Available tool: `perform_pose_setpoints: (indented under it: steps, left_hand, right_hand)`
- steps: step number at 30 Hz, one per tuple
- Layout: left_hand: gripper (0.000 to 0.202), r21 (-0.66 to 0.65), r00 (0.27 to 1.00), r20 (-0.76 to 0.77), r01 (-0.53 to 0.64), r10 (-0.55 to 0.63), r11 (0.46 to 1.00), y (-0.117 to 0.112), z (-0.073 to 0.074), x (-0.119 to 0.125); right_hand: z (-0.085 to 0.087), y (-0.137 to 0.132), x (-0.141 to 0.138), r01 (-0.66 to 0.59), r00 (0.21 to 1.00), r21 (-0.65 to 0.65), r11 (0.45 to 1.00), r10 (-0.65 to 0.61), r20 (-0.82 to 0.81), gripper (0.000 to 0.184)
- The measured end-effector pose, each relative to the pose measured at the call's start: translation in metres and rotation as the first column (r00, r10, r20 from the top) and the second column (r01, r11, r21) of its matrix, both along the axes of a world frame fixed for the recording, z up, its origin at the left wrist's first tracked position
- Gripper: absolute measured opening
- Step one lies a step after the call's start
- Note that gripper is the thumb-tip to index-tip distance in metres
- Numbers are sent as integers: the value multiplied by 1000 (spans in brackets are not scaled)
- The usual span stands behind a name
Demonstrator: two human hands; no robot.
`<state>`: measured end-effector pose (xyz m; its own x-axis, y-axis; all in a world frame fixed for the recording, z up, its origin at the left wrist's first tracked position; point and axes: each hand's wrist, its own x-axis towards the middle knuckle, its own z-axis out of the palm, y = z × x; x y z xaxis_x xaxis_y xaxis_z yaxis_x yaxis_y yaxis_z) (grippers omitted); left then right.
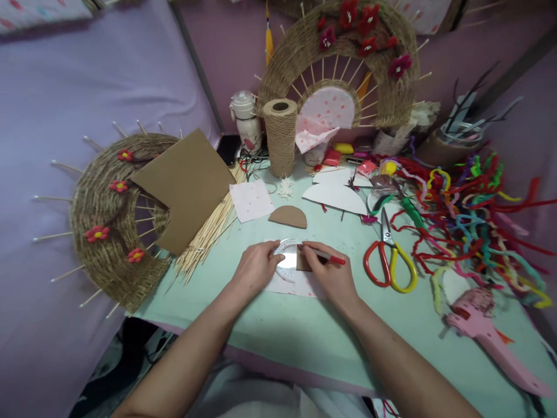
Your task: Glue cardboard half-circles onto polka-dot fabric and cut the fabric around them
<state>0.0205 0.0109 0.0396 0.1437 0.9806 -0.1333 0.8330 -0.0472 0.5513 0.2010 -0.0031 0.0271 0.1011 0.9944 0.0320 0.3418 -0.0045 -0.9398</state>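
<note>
My left hand [256, 267] grips the left edge of a clear round protractor [287, 276] between thumb and fingers. The protractor lies near the table's front, partly over a small brown cardboard piece [303, 262]. My right hand [333, 276] is closed around a red pen [333, 257], its tip close to the top of the cardboard. Beneath both hands lies pink-spotted paper [296, 287]. Just beyond them rests a brown cardboard half-circle [288, 216]. My fingers hide part of the cardboard and of the protractor's rim.
Red-and-yellow scissors [389, 255], a pink glue gun [491, 342] and tangled pipe cleaners [478, 215] lie to the right. A twine spool [281, 136] stands behind. On the left, brown cardboard [191, 186] overlaps a woven arch [102, 215] and thin sticks [209, 232].
</note>
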Motion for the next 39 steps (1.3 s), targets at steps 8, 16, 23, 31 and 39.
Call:
perform_pose_setpoints:
  steps: [8,16,23,31,39]
  left_hand:
    - [27,-8,1000,8,2,-2,1000,0,1,0]
    - [29,-8,1000,7,4,-4,1000,0,0,0]
    - [27,-1,1000,7,7,-7,1000,0,0,0]
    - [27,2,1000,18,8,-8,1000,0,-2,-1]
    - [28,3,999,40,-6,6,1000,0,-4,-1]
  right_hand:
    - [-3,0,0,-14,1000,21,1000,14,13,23]
    - [-4,-3,0,-37,999,65,997,35,25,19]
    - [-4,-11,1,-72,997,100,992,67,47,19]
    - [-1,-21,4,-137,987,109,985,125,105,18]
    - [1,-23,6,-149,984,70,986,141,105,19]
